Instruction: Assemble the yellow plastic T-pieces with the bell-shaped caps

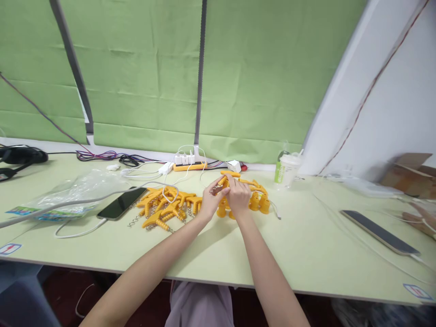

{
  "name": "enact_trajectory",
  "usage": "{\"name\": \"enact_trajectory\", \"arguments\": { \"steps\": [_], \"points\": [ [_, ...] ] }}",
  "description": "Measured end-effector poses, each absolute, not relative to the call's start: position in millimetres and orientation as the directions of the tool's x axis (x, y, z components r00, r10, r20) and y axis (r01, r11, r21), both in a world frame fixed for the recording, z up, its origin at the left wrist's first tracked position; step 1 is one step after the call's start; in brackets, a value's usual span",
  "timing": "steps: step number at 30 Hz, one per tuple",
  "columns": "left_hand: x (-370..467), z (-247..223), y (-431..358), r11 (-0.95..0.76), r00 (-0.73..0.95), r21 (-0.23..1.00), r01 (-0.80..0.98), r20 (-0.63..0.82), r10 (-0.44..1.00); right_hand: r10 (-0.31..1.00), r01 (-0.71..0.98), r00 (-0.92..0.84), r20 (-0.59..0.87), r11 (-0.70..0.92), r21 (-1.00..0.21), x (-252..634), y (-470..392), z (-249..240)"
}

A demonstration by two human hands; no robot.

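While a heap of yellow corkscrews (169,208) lies in front of the power strip (190,167), the left hand (210,204) and right hand (238,196), nearer and right of it, seem to pinch one held corkscrew (222,180), each grip narrow. The apparent step, two-handed handling, calls for steady, aligned fingers.

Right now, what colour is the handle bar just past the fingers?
The handle bar is yellow-orange; see the head view, the only one.
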State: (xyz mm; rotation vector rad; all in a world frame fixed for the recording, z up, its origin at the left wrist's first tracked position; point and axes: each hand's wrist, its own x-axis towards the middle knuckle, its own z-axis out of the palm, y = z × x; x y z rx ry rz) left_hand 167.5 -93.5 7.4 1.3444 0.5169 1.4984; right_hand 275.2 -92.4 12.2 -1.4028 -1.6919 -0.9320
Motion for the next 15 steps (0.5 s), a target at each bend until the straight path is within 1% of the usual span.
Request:
{"name": "enact_trajectory", "arguments": {
  "steps": [3,5,8,10,12,15],
  "points": [
    [162,7,-100,-0.465,0.099,0.842,-0.274,0.506,0.857,0.423,0.975,-0.151,0.894,0.215,0.063,276,-92,12],
    [158,7,-101,-0.542,0.056,0.830,-0.136,0.552,0.832,0.455,0.961,-0.176,0.873,0.272,0.052,275,-91,11],
    [150,7,-98,-0.627,-0.013,0.777,0.055,0.628,0.778,0.539,0.935,-0.213,0.815,0.355,0.009,270,-91,10],
    [144,6,-93,-0.652,-0.020,0.750,0.113,0.658,0.753,0.584,0.910,-0.220,0.782,0.410,-0.051,266,-92,10],
    [138,7,-88,-0.667,-0.019,0.735,0.126,0.674,0.739,0.612,0.871,-0.216,0.761,0.472,-0.133,262,-93,11],
    [133,9,-85,-0.686,-0.038,0.720,0.105,0.692,0.721,0.640,0.777,-0.151,0.753,0.548,-0.310,256,-97,17]
  ]
}}
